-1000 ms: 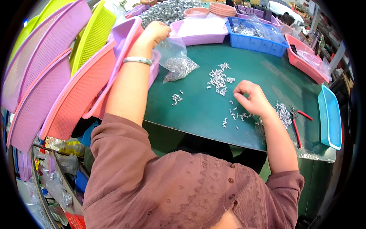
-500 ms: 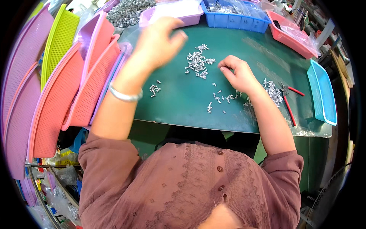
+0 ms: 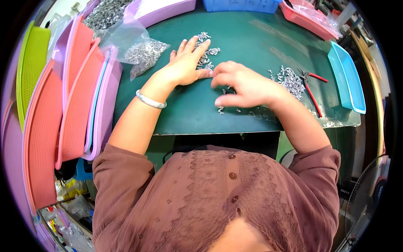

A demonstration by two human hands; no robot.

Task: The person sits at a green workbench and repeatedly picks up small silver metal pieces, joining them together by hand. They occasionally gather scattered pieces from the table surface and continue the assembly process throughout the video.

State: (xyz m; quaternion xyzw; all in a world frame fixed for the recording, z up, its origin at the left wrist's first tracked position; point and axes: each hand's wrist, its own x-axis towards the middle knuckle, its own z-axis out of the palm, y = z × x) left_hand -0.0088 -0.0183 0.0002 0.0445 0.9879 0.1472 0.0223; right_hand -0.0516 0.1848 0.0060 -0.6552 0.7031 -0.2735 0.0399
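My left hand (image 3: 187, 64), a pale bangle on its wrist, lies with fingers spread over a pile of small silvery metal pieces (image 3: 205, 61), partly hiding it. My right hand (image 3: 243, 86) is a little blurred, thumb and fingers apart, above more loose pieces (image 3: 221, 110) near the table's front edge. I see nothing held in either hand. Left of the pile, a clear plastic bag (image 3: 145, 54) of small metal parts rests on the green table (image 3: 180, 113). Another heap of silvery pieces (image 3: 290, 83) lies beyond my right wrist.
Red-handled pliers (image 3: 310, 90) lie beside the right heap. A light blue basket (image 3: 347, 80) stands at the right edge. Pink, purple and green baskets (image 3: 79, 105) are stacked at the left. Along the back are purple (image 3: 163, 12), blue (image 3: 239, 5) and pink (image 3: 308, 21) trays.
My left hand has come down onto the pile. The bag of parts now lies at the table's left. My right hand has moved nearer and its fingers have opened. The view has shifted.
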